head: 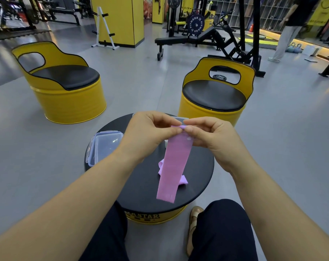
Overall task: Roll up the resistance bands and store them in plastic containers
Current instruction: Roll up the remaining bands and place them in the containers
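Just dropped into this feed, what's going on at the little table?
A seated person pinches the top end of a pink resistance band with the left hand and the right hand. A small roll shows there, and the rest hangs unrolled over the round black table. A second pink band lies crumpled on the table behind it. A clear plastic container sits on the table's left side. No band is stored in it yet.

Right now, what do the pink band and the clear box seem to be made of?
The pink band looks like thin matte rubber or latex: it hangs limp, and its top edge curls tightly where the left hand and right hand pinch it. The clear box looks like hard glossy plastic: see-through, with light glints and side clips.
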A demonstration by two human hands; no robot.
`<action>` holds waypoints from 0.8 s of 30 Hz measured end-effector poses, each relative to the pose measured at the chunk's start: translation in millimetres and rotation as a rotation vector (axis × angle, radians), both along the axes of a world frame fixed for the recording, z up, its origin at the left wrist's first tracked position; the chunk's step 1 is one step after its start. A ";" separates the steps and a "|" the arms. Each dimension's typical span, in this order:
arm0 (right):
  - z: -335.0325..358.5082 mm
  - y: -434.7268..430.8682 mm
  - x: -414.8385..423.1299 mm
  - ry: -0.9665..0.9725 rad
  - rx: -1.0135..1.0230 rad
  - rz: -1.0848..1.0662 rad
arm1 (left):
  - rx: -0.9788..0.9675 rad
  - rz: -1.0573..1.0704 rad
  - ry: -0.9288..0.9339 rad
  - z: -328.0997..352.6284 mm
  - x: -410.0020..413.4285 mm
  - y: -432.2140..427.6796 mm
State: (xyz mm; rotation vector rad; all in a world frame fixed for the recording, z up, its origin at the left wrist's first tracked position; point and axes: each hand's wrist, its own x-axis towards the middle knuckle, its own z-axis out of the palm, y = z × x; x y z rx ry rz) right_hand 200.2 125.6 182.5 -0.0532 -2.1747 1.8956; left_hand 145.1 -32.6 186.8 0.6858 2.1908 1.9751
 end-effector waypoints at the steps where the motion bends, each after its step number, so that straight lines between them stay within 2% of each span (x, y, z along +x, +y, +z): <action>1: 0.5 -0.1 -0.2 -0.003 0.008 -0.007 | 0.006 -0.005 -0.006 -0.3 0.0 0.0; 13: -2.3 2.3 -0.8 0.061 0.010 -0.020 | -0.054 -0.057 -0.119 -2.4 1.1 -0.8; 24: -3.2 3.4 0.3 0.003 -0.016 0.015 | -0.008 -0.009 -0.025 -2.9 1.1 0.6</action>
